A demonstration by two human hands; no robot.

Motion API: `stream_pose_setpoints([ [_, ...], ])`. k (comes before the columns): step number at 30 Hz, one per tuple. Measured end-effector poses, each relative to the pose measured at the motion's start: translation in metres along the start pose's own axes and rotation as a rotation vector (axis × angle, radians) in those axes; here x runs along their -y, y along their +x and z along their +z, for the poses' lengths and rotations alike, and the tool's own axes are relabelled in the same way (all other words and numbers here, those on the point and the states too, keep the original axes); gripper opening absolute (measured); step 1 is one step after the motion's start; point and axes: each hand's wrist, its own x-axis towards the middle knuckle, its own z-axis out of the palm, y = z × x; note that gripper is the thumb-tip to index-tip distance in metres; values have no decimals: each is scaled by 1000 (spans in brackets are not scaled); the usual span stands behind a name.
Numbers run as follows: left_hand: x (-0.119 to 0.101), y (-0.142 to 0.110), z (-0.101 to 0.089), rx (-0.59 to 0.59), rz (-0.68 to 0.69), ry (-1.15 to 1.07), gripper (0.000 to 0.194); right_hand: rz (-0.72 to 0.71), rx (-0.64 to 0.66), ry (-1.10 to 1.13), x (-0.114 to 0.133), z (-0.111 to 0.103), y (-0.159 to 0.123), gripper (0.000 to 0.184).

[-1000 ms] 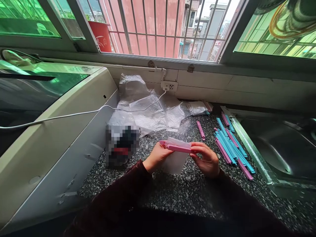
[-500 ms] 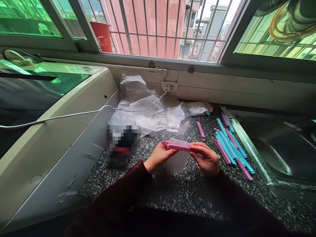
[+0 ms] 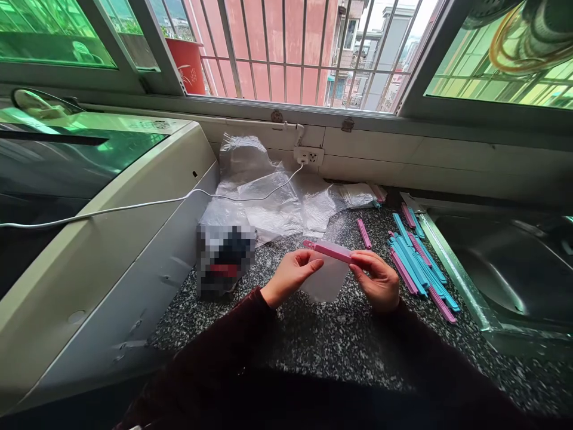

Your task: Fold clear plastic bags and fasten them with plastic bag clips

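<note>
A pink bag clip (image 3: pixel 332 251) lies across the top of a small clear plastic bag (image 3: pixel 329 282), held above the counter. Its left end sits higher than its right end. My right hand (image 3: pixel 376 279) pinches the clip's right end between thumb and fingers. Just below the clip's left part, my left hand (image 3: pixel 293 276) is closed on the bag's left edge, thumb in front and fingers partly hidden behind. To the right lies a pile of blue and pink bag clips (image 3: pixel 416 263). One single pink clip (image 3: pixel 364 233) rests apart, beyond my hands.
Crumpled clear plastic bags (image 3: pixel 268 197) cover the back of the speckled counter (image 3: pixel 322 340). A blurred-out object (image 3: pixel 226 263) stands at left, beside a white appliance (image 3: pixel 174 197). A white cord (image 3: pixel 179 199) runs to the wall socket (image 3: pixel 308 156). At right is a metal sink (image 3: pixel 505 269).
The clip has tilted, its left end rising and its right end shifting slightly right. My left thumb has moved off the clip's left end to the bag below it.
</note>
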Motion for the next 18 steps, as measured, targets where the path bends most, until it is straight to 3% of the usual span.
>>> stream_pose_setpoints([
  [4,4,2,0,-27,32,-43,40,2,-7,10,0,2,-1,17],
  [10,2,4,2,72,-40,-207,51,18,-46,37,-2,2,-4,18],
  [18,7,5,1,-23,-27,-177,46,61,-32,101,-1,9,-7,17],
])
